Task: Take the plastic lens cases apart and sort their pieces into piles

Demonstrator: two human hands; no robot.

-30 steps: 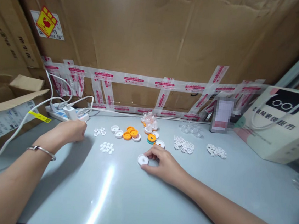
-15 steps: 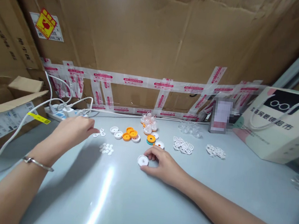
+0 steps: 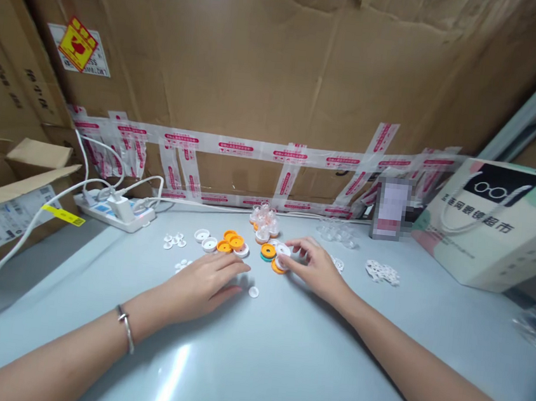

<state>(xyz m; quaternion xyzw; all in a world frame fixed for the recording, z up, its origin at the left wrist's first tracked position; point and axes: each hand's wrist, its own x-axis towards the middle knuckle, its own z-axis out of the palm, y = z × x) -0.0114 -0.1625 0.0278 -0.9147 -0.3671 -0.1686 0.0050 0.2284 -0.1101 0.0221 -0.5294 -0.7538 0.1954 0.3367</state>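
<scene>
Fingers of the right hand [image 3: 311,266] appear to pinch a white cup [image 3: 282,250] by its rim, though they hide part of it from me. Those of the left hand [image 3: 211,281] are loosely spread, palm down, with nothing visible between thumb and forefinger.

From the big things down: a carton [image 3: 216,55] walls off the far side, and the table [image 3: 318,359] runs up to it. A bag [image 3: 499,231] stands far right and a power strip [image 3: 125,219] far left, both well apart from the fingers. Clear domes [image 3: 265,219] cluster on the far side of the white cup, so I'd keep the right hand's movements toward the near side, where there is more room.

An orange cup [image 3: 277,268] shows at the white cup's near edge, and an orange-topped stack [image 3: 268,250] sits just left; lifting seems wiser than dragging. More orange cups [image 3: 234,240] lie just past the left hand, which could nudge them if it slid farther.

Smallest is a lone disc [image 3: 253,292], flat on the table just right of the left fingers, apart from them. It looks light, so a pinch across its edge should serve better than pressing from above.
</scene>
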